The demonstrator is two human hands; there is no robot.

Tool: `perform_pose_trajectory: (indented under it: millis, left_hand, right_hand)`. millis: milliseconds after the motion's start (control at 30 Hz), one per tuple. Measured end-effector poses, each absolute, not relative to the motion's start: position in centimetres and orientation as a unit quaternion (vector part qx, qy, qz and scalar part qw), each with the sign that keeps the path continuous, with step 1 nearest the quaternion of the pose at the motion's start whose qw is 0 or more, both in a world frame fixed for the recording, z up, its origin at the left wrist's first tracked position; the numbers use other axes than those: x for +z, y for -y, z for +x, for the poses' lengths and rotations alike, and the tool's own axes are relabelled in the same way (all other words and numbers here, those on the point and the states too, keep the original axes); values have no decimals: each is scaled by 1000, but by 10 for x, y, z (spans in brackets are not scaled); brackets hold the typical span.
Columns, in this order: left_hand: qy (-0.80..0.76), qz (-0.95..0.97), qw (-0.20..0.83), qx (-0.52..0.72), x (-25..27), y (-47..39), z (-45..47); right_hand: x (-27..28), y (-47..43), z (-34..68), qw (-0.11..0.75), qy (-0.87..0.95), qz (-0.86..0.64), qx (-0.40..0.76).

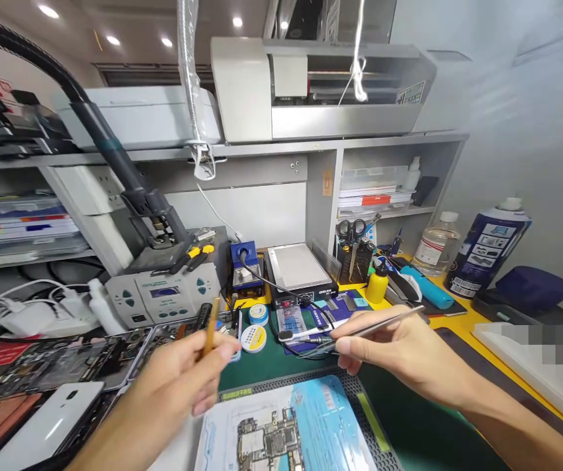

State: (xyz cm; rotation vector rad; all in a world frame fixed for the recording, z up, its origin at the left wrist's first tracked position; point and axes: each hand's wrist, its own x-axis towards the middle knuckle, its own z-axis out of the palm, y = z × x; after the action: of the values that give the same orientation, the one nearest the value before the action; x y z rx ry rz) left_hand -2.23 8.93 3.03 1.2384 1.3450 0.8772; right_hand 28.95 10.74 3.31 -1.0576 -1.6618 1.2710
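Head view: tweezers [380, 323], brush [211, 323] in hands.

Left hand [183, 379]: bare, entering from the lower left on a bare forearm, raised over the bench, fingers curled and thumb pressed to forefinger in a pinch around a slim yellow-brown stick tool [211, 325] held nearly upright. Right hand [399, 350]: bare, entering from the lower right on a long bare forearm, knuckles up, thumb and forefinger pinched on thin silver metal tweezers [384, 322] lying along the hand. Both hands are level, well apart, fingertips turned toward each other.
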Motion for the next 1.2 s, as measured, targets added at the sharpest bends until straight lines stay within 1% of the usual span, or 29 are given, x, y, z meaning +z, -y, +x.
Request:
perform_pose_trajectory:
  millis: [100, 167, 500, 733, 1000, 1100, 1200]
  left_hand:
    - [-523, 529, 599, 297, 42, -93, 9]
    - [-520, 525, 615, 275, 44, -97, 23]
    - [-510, 474, 670, 257, 37, -101, 42]
    - [-517, 471, 662, 270, 34, -101, 46]
    - [-528, 479, 630, 308, 38, -93, 25]
    - [-530, 477, 623, 322, 45, -74, 7]
    - [-574, 429, 597, 361, 34, -46, -36]
  right_hand:
    - [34, -103, 288, 393, 658, -399, 503]
    - [35, -101, 288, 396, 664, -390, 501]
    - [37, -95, 285, 408, 673, -368, 496]
    - [36, -94, 286, 408, 675, -364, 495]
    - [43, -95, 291, 409, 669, -375, 494]
    - [46, -95, 288, 405, 668, -395, 484]
    - [47, -95, 289, 398, 666, -409, 481]
